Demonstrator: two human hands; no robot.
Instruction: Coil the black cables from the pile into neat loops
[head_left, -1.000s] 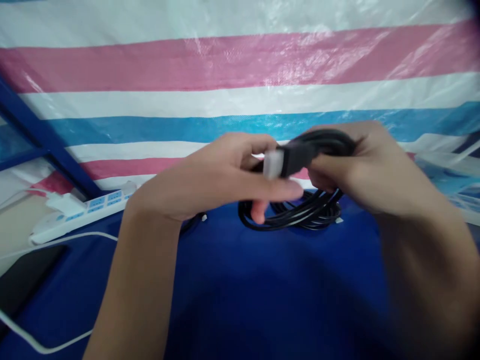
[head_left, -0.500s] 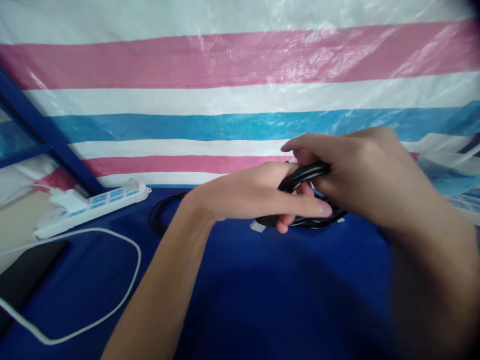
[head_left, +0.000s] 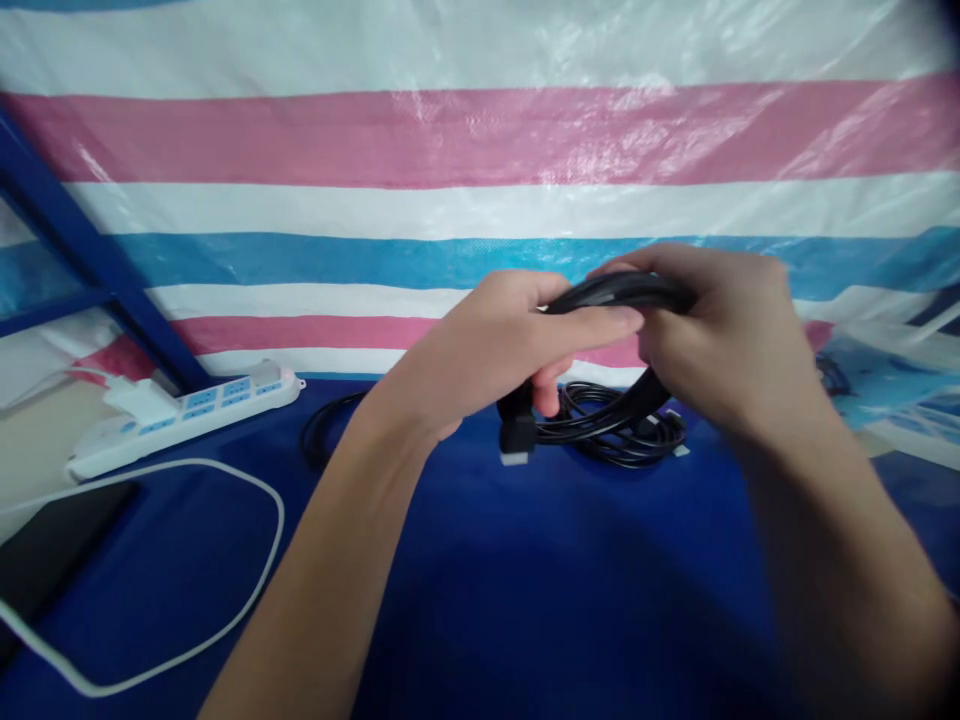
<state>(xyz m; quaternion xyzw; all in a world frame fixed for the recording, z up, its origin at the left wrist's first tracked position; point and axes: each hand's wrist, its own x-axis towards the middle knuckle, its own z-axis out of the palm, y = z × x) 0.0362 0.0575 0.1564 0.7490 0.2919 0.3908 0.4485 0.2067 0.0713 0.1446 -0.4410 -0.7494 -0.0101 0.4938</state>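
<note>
A coiled black cable [head_left: 607, 425] hangs between both hands above the blue tabletop [head_left: 480, 600]. My left hand [head_left: 495, 345] is closed on the top of the coil from the left, fingers wrapped over the strands. From the right, my right hand [head_left: 720, 335] pinches the same bundle at its top. The cable's black plug with a pale tip [head_left: 516, 440] dangles below my left hand. The lower loops rest on or just above the cloth.
A white power strip with blue sockets [head_left: 180, 410] lies at the left, with a white cord [head_left: 225, 560] looping forward. A dark flat device [head_left: 52, 550] lies at the left edge. A striped tarp [head_left: 480, 200] hangs behind. Another black cable loop [head_left: 322, 430] lies behind my left wrist.
Both hands have risen with the coil after dipping toward the table. The plug, earlier held up between the hands, now hangs below my left hand.
</note>
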